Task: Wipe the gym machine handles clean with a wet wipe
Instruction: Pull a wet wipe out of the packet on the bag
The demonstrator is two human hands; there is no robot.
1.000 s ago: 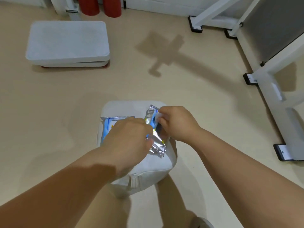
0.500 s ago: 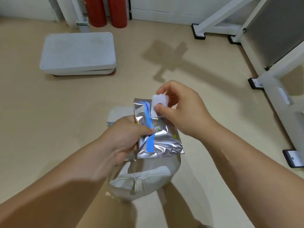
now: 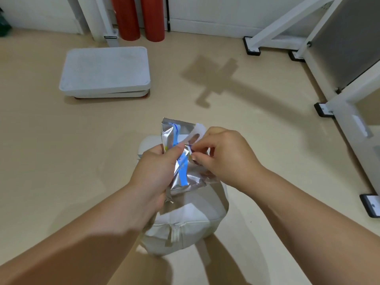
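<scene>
From the head camera, we see both hands meeting over a white padded seat (image 3: pixel 191 225). Our left hand (image 3: pixel 156 169) grips the silver wet wipe pack (image 3: pixel 182 175), held upright above the seat, thumb across its blue stripe. Our right hand (image 3: pixel 226 159) has its fingers (image 3: pixel 200 158) pinched at the pack's opening, just under the peeled white flap (image 3: pixel 198 130). We cannot tell if a wipe is caught. On the floor (image 3: pixel 61 140), a white step platform (image 3: pixel 107 68) lies far left, red rollers (image 3: pixel 139 17) stand behind it, and the machine frame (image 3: pixel 349 124) is on the right.

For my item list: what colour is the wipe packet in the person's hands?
The wipe packet is shiny silver with a blue stripe; the head view shows it.
</scene>
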